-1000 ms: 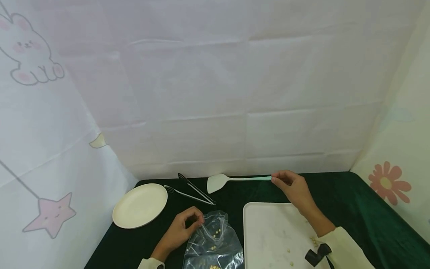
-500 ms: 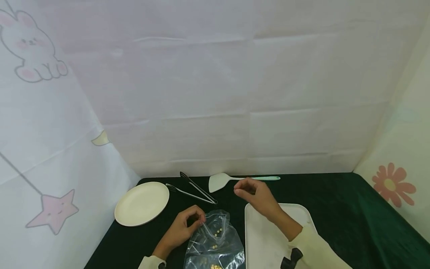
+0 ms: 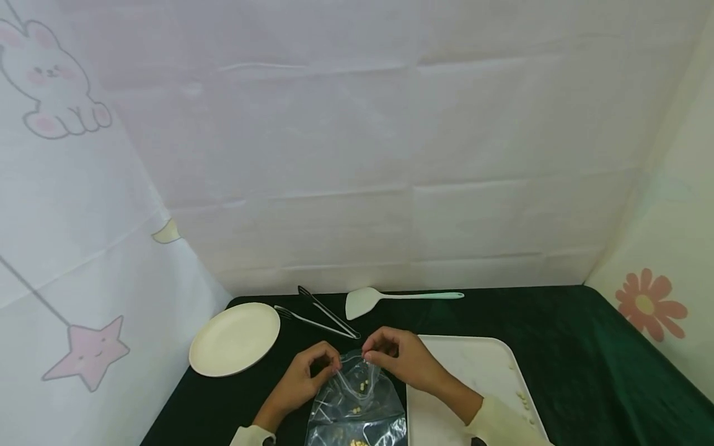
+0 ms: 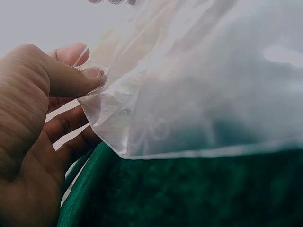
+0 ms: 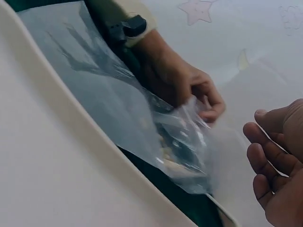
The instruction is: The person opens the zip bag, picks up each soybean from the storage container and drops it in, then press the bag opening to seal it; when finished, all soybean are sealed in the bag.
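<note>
My left hand [image 3: 303, 376] pinches the rim of a clear plastic bag [image 3: 357, 418] between thumb and index finger. In the left wrist view, the thumb [image 4: 78, 80] presses on the bag's corner. Small yellow, bean-like pieces [image 3: 362, 386] lie inside the bag. My right hand [image 3: 403, 359] is at the right side of the bag's mouth, its fingertips overlapping the rim in the head view. The right wrist view shows that hand [image 5: 279, 161] with loosely curled fingers, nothing between them and a gap to the bag [image 5: 109, 99].
A white tray [image 3: 463, 371] with several small pale pieces [image 3: 523, 399] lies right of the bag. Behind are a white spatula [image 3: 362, 302] and metal tongs [image 3: 329, 325]. An oval cream plate [image 3: 234, 339] is at the left. Dark green cloth [image 3: 591, 359] covers the table; white curtains [image 3: 390, 155] surround it.
My right hand has let go of the spatula's handle and moved left and toward me, to the bag's mouth. My left hand has kept its pinch on the bag.
</note>
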`<state>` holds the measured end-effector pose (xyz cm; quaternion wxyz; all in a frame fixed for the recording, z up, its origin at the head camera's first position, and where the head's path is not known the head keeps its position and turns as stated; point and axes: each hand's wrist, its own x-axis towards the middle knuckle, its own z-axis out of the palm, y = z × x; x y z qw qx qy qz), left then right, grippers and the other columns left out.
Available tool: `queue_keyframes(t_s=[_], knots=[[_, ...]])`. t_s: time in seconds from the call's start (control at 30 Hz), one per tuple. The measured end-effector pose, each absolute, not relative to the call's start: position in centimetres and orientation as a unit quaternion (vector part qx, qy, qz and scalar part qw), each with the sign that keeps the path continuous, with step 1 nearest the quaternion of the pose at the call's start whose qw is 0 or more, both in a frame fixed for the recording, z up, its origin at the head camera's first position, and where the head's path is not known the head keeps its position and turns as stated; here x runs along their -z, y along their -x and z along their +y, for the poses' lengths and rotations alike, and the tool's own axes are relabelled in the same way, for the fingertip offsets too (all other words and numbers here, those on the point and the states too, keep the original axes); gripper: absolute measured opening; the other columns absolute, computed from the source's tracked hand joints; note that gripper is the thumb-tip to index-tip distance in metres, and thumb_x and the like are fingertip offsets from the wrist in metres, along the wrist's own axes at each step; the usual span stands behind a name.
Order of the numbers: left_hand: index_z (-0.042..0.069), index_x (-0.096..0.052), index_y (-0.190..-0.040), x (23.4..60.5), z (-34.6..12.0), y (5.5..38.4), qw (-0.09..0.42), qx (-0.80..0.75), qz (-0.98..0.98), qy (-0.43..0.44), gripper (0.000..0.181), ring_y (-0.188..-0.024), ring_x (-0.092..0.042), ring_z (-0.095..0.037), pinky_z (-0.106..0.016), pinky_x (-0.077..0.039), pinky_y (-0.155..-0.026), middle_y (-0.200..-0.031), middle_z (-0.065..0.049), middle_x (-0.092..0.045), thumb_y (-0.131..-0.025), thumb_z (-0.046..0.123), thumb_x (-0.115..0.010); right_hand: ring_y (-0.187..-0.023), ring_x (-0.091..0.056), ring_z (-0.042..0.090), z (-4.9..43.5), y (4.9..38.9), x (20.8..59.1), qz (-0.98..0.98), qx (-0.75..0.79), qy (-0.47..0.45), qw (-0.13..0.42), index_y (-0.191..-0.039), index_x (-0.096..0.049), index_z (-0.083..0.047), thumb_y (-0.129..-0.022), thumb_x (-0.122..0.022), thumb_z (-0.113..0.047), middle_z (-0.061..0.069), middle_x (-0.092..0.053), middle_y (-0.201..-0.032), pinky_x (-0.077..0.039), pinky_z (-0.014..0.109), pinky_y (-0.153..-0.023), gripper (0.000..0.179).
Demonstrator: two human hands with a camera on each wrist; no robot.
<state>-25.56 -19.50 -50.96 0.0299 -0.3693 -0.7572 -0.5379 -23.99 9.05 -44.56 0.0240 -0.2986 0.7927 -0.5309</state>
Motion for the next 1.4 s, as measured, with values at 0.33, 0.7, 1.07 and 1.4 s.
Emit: queue_keyframes(t_s=[0.33, 0.7, 1.07, 1.4], knots=[[0.009, -0.064, -0.104, 50.4, -19.9, 25.6, 0.036, 0.534, -0.765, 0.359, 0.008, -0.087, -0.062, -0.021, -0.035, -0.052, -0.074, -0.101, -0.004, -0.064, -0.096, 0.007, -0.066, -0.086, -0.057, 0.005, 17.7, 25.5, 41.8, 0.877, 0.33, 0.348, -0.016, -0.102, -0.068, -0.026, -0.094, -0.072, -0.021, -0.017, -0.064, -0.097, -0.053, 0.036, -0.079, 0.01], [0.008, -0.063, -0.106, 50.6, -20.2, 25.5, 0.025, 0.537, -0.768, 0.349, 0.009, -0.088, -0.062, -0.021, -0.033, -0.052, -0.076, -0.101, -0.006, -0.064, -0.097, 0.008, -0.065, -0.075, -0.053, 0.002, 22.8, 21.8, 42.6, 0.885, 0.239, 0.354, 0.187, -0.091, -0.064, -0.023, -0.087, -0.078, -0.011, -0.014, -0.055, -0.083, -0.048, 0.022, -0.068, 0.019], [0.008, -0.064, -0.106, 51.0, -19.7, 25.6, 0.014, 0.547, -0.758, 0.356, 0.009, -0.091, -0.062, -0.023, -0.034, -0.052, -0.078, -0.102, -0.007, -0.064, -0.098, 0.006, -0.064, -0.077, -0.052, -0.001, 24.5, 19.2, 45.2, 0.868, 0.283, 0.383, 0.14, -0.095, -0.062, -0.027, -0.09, -0.074, -0.012, -0.018, -0.052, -0.086, -0.048, 0.02, -0.068, 0.02], [0.007, -0.064, -0.105, 50.8, -19.4, 25.4, 0.031, 0.537, -0.759, 0.368, 0.009, -0.088, -0.062, -0.021, -0.033, -0.052, -0.076, -0.1, -0.008, -0.064, -0.096, 0.003, -0.065, -0.078, -0.052, -0.004, 24.6, 17.7, 46.6, 0.864, 0.311, 0.386, 0.084, -0.093, -0.064, -0.027, -0.093, -0.069, -0.008, -0.02, -0.055, -0.088, -0.05, 0.019, -0.067, 0.02]])
